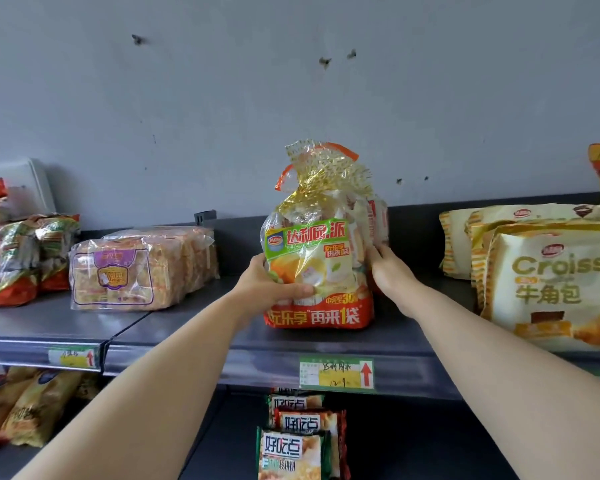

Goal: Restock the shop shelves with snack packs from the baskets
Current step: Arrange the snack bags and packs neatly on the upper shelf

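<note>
A tall clear snack bag (321, 258) with a green label, a red base and a gold-tied top stands upright on the dark top shelf (201, 327), near its front edge. My left hand (269, 282) grips the bag's left side, thumb across the front. My right hand (390, 271) holds its right side, fingers reaching behind it. A second similar pack stands just behind it, mostly hidden. No basket is in view.
Clear packs of square biscuits (118, 271) sit to the left, with red and gold packs (11, 261) at the far left. Cream croissant bags (548, 275) lie stacked to the right. Green and red cookie packs (298, 441) stand on the lower shelf. A price tag (336, 373) marks the shelf edge.
</note>
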`<action>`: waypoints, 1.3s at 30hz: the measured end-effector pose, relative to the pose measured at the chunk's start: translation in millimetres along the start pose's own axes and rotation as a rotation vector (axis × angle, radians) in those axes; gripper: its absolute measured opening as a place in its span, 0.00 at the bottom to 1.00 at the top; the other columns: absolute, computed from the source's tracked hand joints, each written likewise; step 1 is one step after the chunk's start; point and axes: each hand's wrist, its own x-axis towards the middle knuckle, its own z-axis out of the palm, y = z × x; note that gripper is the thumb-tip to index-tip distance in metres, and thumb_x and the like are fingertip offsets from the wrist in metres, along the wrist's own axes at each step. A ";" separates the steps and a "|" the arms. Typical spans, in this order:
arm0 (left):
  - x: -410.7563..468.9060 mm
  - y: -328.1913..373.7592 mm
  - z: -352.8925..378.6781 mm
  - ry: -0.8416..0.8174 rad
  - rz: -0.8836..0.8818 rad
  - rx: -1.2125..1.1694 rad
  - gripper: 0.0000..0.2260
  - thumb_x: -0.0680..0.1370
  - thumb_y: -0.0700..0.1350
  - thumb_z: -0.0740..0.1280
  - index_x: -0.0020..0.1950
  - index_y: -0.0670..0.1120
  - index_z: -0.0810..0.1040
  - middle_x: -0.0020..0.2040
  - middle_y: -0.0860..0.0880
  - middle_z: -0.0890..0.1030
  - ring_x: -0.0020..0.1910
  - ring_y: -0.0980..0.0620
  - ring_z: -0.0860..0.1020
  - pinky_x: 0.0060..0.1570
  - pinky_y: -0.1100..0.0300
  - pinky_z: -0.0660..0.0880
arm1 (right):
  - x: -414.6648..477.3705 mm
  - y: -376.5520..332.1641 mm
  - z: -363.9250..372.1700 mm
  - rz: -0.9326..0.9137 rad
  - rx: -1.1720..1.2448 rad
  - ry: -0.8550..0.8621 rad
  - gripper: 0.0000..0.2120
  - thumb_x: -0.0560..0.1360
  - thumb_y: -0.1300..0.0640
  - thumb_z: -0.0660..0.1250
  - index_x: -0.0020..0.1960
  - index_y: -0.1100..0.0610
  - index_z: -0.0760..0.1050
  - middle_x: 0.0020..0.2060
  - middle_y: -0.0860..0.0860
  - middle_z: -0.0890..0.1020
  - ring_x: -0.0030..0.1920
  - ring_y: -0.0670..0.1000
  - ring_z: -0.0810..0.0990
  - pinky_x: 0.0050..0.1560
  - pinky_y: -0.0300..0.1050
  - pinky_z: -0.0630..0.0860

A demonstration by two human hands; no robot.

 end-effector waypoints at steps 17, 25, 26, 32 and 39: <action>24.6 -13.9 5.5 -0.034 0.012 -0.293 0.67 0.48 0.57 0.86 0.78 0.56 0.51 0.64 0.47 0.78 0.55 0.44 0.83 0.57 0.42 0.79 | 23.9 -3.1 -3.3 0.164 0.185 0.047 0.27 0.83 0.41 0.45 0.76 0.52 0.61 0.69 0.56 0.72 0.68 0.58 0.71 0.60 0.51 0.69; 42.4 -18.9 1.2 -0.124 0.030 -0.243 0.47 0.60 0.53 0.85 0.73 0.51 0.65 0.62 0.44 0.81 0.56 0.42 0.83 0.57 0.41 0.78 | 52.0 6.6 -2.3 0.113 0.311 -0.019 0.25 0.83 0.44 0.50 0.76 0.53 0.61 0.69 0.56 0.72 0.67 0.58 0.72 0.64 0.53 0.69; 43.7 -19.7 0.5 -0.129 0.029 -0.235 0.46 0.61 0.53 0.85 0.73 0.50 0.66 0.62 0.44 0.81 0.57 0.42 0.83 0.57 0.41 0.78 | 52.8 6.5 -0.4 0.113 0.332 -0.042 0.25 0.82 0.43 0.50 0.76 0.53 0.62 0.68 0.55 0.73 0.67 0.57 0.72 0.64 0.53 0.69; 45.1 -21.1 0.7 -0.144 0.026 -0.224 0.46 0.61 0.53 0.85 0.73 0.50 0.66 0.62 0.44 0.81 0.57 0.42 0.83 0.58 0.41 0.78 | 51.1 -0.3 9.3 0.114 0.380 -0.129 0.22 0.84 0.45 0.50 0.70 0.55 0.70 0.60 0.52 0.78 0.56 0.52 0.76 0.45 0.41 0.71; 36.6 -17.8 3.6 -0.100 0.044 -0.248 0.46 0.57 0.56 0.85 0.70 0.48 0.68 0.59 0.46 0.83 0.54 0.45 0.84 0.56 0.44 0.80 | 29.0 -12.0 1.5 0.104 0.310 0.007 0.23 0.84 0.46 0.45 0.69 0.55 0.69 0.68 0.57 0.72 0.65 0.55 0.72 0.64 0.49 0.66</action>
